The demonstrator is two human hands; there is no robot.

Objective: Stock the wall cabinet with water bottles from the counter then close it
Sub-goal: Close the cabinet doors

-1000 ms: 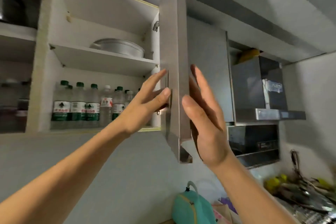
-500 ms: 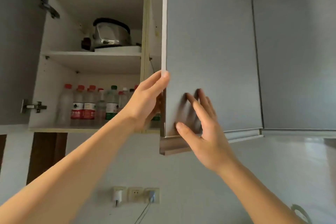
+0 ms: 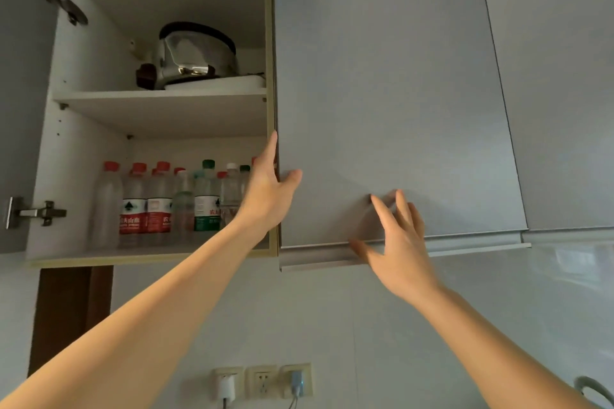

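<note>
Overhead, the wall cabinet is standing half open: its right door is lying flush and closed-looking, while the left door is swung out at the frame's left edge, showing two hinges.

Two hands are reaching up. The left hand is resting at the right door's free edge, its grip spread, fingers straight along the inner side and thumb lying on the grey face. The right hand is hovering at the door's lower lip, its grip also spread and holding nothing; motion blur is keeping me from telling whether the fingertips are touching the panel.

Inside, two shelves are showing. The water bottles are standing upright on the lower shelf, crowded together: about ten caps are countable, most red, three green, one white, though those behind the left hand are hidden. The upper shelf is carrying one steel pot on one white tray.

Below, three wall sockets are sitting in a row, two with plugs in them.
</note>
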